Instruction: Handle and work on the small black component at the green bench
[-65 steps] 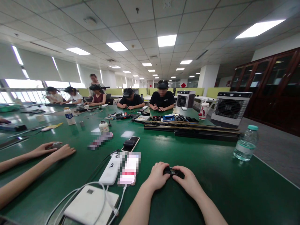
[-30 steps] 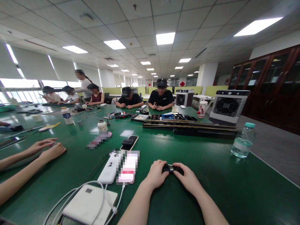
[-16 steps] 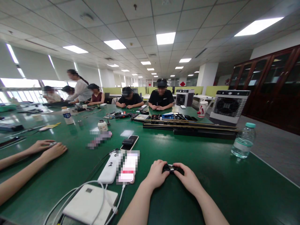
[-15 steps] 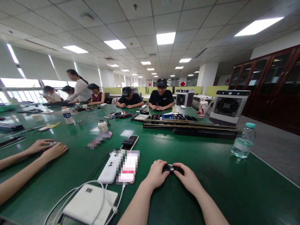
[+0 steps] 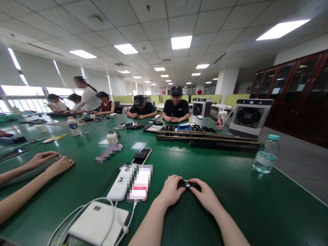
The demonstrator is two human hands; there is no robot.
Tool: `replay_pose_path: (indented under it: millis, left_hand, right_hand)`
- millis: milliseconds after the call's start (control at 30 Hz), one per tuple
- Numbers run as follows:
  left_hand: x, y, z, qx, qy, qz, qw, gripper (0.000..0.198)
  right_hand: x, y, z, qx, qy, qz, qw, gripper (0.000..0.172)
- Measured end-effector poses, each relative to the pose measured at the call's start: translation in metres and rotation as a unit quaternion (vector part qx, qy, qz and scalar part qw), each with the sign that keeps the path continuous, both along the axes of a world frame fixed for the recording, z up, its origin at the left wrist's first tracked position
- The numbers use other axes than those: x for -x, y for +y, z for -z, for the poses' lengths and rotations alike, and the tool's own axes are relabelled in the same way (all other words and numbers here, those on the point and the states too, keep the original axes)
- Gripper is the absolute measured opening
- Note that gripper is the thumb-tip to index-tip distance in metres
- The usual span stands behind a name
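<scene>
Between my two hands, at the lower middle of the head view, is a small black object with a pale, shiny middle part [image 5: 187, 184]; its kind cannot be made out. My left hand [image 5: 172, 188] grips its left end, thumb on the near side and fingers curled round the far side. At the other end, my right hand [image 5: 203, 191] pinches it between thumb and fingers. Both hands rest low over the green table [image 5: 243, 198]. The fingers cover the two ends of the object.
Left of my arms lie a white power bank marked 2 [image 5: 120, 184], a phone [image 5: 139, 184], a white box [image 5: 99, 222] and looped cables. A water bottle [image 5: 266, 155] stands at the right. Long black rails [image 5: 222, 145] lie ahead. A co-worker's hands [image 5: 55, 165] are at the left.
My hands and the black object stay almost where they were. At the far left edge, another person's hand has come into view over a dark box.
</scene>
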State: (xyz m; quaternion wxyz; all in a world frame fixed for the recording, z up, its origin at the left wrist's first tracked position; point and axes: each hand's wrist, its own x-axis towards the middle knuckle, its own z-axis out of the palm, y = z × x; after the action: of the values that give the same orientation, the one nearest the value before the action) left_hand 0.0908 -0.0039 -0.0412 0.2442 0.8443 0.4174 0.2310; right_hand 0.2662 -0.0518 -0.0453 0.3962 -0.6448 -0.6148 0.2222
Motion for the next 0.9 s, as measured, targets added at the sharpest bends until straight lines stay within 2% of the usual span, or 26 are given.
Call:
replay_pose_path:
  millis: [300,533,700,900]
  left_hand:
    - [0.0,0.0,0.0,0.01,-0.006,0.0,1.0,0.045]
    - [0.0,0.0,0.001,0.002,-0.009,-0.003,1.0,0.039]
    - [0.0,0.0,0.002,0.0,-0.016,0.001,1.0,0.039]
    - [-0.001,0.0,0.002,0.001,-0.014,-0.002,1.0,0.046]
  right_hand:
    - [-0.001,-0.001,-0.001,0.004,-0.005,0.001,1.0,0.029]
    - [0.001,-0.001,-0.001,0.002,-0.009,0.004,1.0,0.03]
    - [0.002,0.001,0.003,-0.031,-0.029,-0.004,0.999,0.027]
    - [0.001,0.004,0.01,-0.034,-0.054,0.001,0.998,0.027]
